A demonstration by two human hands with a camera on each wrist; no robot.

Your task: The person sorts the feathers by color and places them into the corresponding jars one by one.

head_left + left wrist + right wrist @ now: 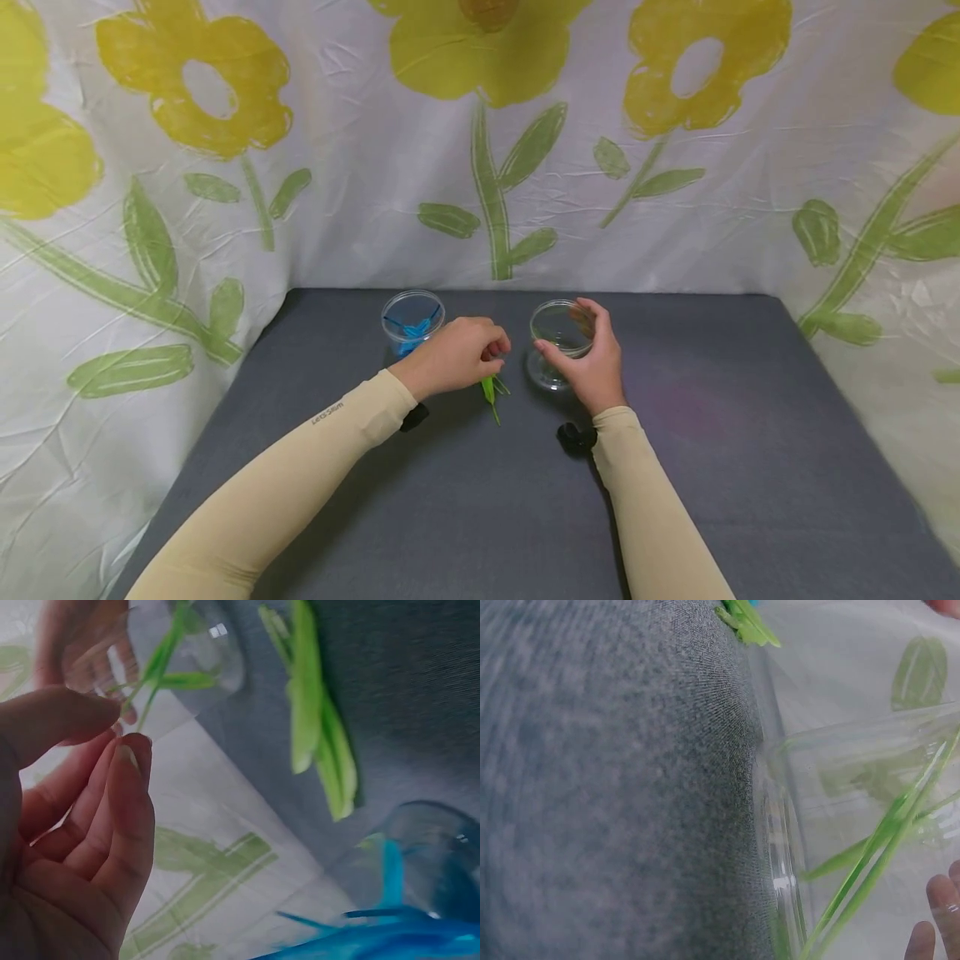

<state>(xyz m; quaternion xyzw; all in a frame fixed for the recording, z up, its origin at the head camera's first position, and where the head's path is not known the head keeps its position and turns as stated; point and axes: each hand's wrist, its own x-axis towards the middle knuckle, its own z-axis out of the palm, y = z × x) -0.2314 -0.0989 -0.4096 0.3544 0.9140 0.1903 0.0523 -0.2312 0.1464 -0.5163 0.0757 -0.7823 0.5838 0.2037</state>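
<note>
My right hand (594,358) grips a clear round jar (551,385) by its side near the rim, thumb on the near left, fingers round the far right. Long thin green strips (889,832) slant inside this jar in the right wrist view. To its left my left hand (459,354) hovers, fingers loosely bent and thumb apart from the index finger. In the left wrist view the strips in the jar overlap its fingertips. Below that hand, a few flat green strips (489,392) lie on the table, partly hidden by it.
A second clear jar (392,310) with blue strips (414,330) inside stands at the back left, partly behind my left wrist. The grey table (480,508) ends at a white curtain (345,208) printed with yellow flowers.
</note>
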